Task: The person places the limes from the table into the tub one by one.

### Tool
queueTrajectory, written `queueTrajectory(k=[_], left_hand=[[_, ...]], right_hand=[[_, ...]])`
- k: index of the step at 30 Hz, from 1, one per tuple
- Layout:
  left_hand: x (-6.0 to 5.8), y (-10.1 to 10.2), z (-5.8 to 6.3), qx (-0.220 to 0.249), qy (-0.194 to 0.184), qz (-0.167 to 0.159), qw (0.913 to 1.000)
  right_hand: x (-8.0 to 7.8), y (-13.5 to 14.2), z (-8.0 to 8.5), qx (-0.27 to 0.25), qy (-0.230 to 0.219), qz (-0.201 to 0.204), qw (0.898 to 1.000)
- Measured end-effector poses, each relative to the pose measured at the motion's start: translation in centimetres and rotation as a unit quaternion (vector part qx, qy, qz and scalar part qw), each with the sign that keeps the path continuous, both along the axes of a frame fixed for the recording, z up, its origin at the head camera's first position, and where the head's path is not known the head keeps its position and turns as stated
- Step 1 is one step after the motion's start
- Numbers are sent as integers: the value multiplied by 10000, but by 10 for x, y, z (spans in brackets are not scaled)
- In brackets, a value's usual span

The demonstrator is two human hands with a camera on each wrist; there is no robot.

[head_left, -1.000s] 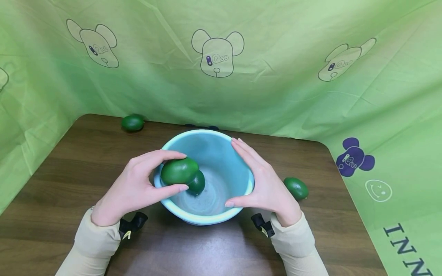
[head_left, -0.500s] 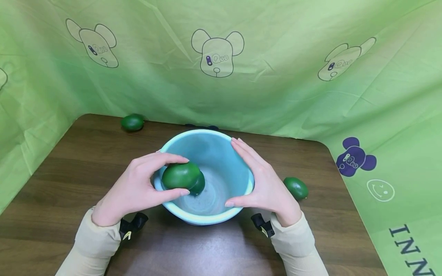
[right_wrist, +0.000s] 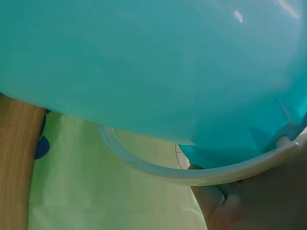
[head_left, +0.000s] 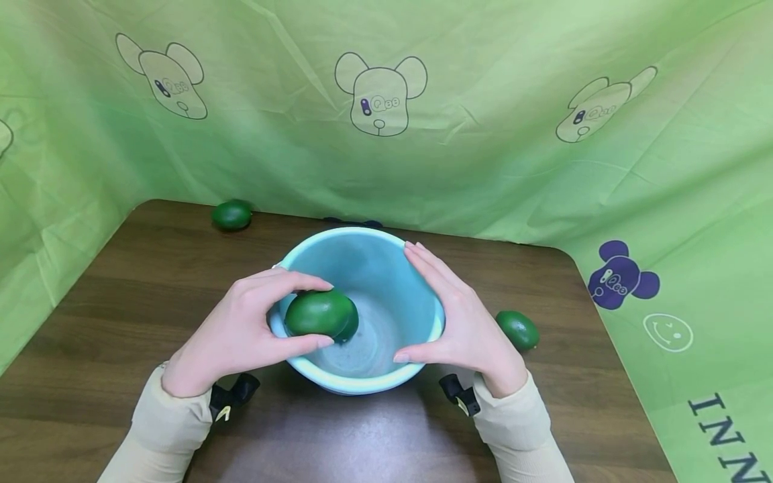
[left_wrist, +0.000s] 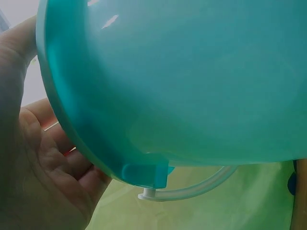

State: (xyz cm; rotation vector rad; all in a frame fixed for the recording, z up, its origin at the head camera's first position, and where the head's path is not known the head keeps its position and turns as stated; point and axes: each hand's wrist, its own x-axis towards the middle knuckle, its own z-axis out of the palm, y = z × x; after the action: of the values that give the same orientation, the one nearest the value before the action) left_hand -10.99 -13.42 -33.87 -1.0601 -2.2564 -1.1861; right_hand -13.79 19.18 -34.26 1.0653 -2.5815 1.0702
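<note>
In the head view my left hand (head_left: 238, 329) grips a dark green lime (head_left: 317, 313) between thumb and fingers, inside the left part of a light blue bucket (head_left: 398, 288). A second lime (head_left: 350, 327) lies in the bucket, mostly hidden behind the held one. My right hand (head_left: 461, 318) holds the bucket's right rim, its thumb over the near side and its fingers along the far right. The left wrist view shows the bucket's outer wall (left_wrist: 192, 86) in front of my left palm (left_wrist: 53, 167); the held lime is hidden there.
One lime (head_left: 232, 215) rests at the table's back left, another (head_left: 517, 329) right of the bucket behind my right wrist. The bucket's pale handle (right_wrist: 187, 176) hangs at its far side. A printed green cloth (head_left: 459, 181) borders the brown table (head_left: 121, 322) behind and at the sides.
My left hand has lowered the held lime deeper into the bucket and slightly to the right, covering more of the second lime. The right hand and the bucket have stayed put.
</note>
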Motion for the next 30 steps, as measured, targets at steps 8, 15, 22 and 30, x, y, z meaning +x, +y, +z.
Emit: queueTrajectory(k=[8, 15, 22, 30], left_hand=[[0, 0, 0, -104, -67, 4, 9999], [1, 0, 1, -105, -72, -13, 9999], [0, 0, 0, -157, -64, -45, 9998], [-1, 1, 0, -159, -103, -51, 9998]], right_hand=[[0, 0, 1, 11, -10, -9, 10000], [1, 0, 1, -8, -29, -16, 10000], [0, 0, 2, 8, -12, -19, 10000], [0, 0, 2, -4, -38, -17, 10000]])
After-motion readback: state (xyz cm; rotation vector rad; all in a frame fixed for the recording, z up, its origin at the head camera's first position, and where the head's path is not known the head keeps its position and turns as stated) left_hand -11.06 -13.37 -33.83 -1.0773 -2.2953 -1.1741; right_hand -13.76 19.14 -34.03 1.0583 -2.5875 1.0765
